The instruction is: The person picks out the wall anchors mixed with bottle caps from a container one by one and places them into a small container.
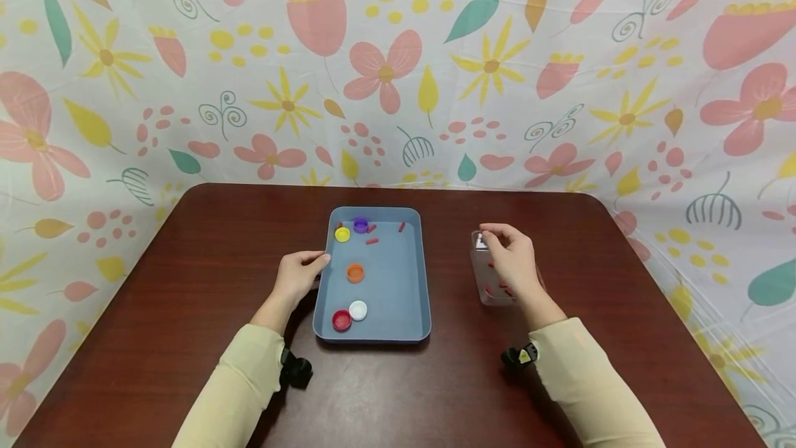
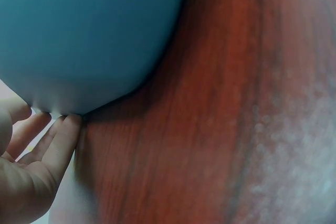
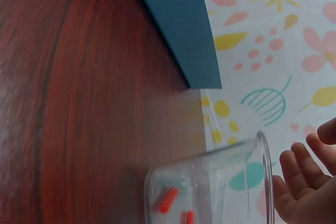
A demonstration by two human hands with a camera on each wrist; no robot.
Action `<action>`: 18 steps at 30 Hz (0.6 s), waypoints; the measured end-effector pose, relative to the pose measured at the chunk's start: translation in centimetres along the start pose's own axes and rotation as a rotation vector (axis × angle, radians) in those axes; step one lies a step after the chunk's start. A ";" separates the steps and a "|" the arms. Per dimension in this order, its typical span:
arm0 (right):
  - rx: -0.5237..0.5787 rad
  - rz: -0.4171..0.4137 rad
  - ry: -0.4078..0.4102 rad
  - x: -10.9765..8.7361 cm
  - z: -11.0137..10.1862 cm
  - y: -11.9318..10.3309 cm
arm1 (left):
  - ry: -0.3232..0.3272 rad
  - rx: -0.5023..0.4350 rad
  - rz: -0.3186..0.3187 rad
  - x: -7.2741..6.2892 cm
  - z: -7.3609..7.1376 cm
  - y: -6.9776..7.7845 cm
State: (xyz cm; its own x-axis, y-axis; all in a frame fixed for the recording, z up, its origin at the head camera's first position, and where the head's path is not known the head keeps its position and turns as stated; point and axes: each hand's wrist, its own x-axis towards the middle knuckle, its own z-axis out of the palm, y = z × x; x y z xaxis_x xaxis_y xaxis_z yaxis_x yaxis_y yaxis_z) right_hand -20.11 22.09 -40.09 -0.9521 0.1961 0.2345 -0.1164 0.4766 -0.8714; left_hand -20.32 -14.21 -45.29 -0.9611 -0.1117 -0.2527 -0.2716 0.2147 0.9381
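Note:
My left hand (image 1: 298, 275) holds the left rim of a blue-grey rectangular tray (image 1: 398, 296), with the thumb on top; the left wrist view shows fingertips (image 2: 71, 124) against its underside. In the tray are round bottle caps: yellow (image 1: 342, 234), purple (image 1: 361, 225), orange (image 1: 355, 273), white (image 1: 357, 310) and red (image 1: 341, 321). Several short red sticks (image 1: 372, 241) lie among them. My right hand (image 1: 513, 258) is over the far end of a clear plastic box (image 1: 488, 299), thumb and forefinger close together. I cannot tell whether they pinch something. Inside the box are red sticks (image 3: 168, 200).
Both things stand on a dark brown wooden table (image 1: 448, 393), with the tray left of the box. A flower-patterned cloth (image 1: 398, 88) hangs behind the table. Black wrist cameras (image 1: 296, 370) are strapped below both hands.

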 end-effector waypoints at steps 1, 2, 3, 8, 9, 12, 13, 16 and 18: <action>0.008 -0.001 -0.004 0.1 0.2 -0.1 | 0.001 0.000 0.001 0.0 0.0 0.0; 0.009 -0.003 -0.009 0.1 0.4 -0.2 | 0.002 -0.001 0.003 0.0 0.0 0.0; 0.011 -0.010 -0.010 0.2 0.6 -0.3 | 0.002 -0.002 0.004 0.0 0.0 0.0; 0.030 -0.046 -0.029 0.4 1.5 -1.0 | 0.000 -0.011 0.007 0.0 -0.1 0.1; 0.036 -0.047 -0.034 0.4 1.7 -1.1 | -0.001 -0.013 0.007 0.0 -0.1 0.1; 0.042 -0.030 -0.054 0.5 2.3 -1.5 | -0.002 -0.016 0.003 0.0 -0.1 0.1; 0.033 -0.018 -0.059 0.5 2.5 -1.6 | -0.002 -0.015 0.002 0.0 -0.1 0.1; 0.024 0.004 -0.071 0.6 3.2 -1.7 | -0.003 -0.007 -0.001 -0.1 -0.1 0.1; 0.025 0.011 -0.083 0.6 3.7 -1.7 | -0.004 -0.004 0.000 -0.1 -0.1 0.0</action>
State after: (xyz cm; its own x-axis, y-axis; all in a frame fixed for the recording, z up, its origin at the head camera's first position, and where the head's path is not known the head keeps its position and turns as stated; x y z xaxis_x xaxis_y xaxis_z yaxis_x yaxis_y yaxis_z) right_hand -21.52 18.24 -40.05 -0.9734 0.1291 0.1895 -0.1120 0.4534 -0.8843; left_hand -20.21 -14.28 -45.27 -0.9614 -0.1076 -0.2533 -0.2711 0.2108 0.9392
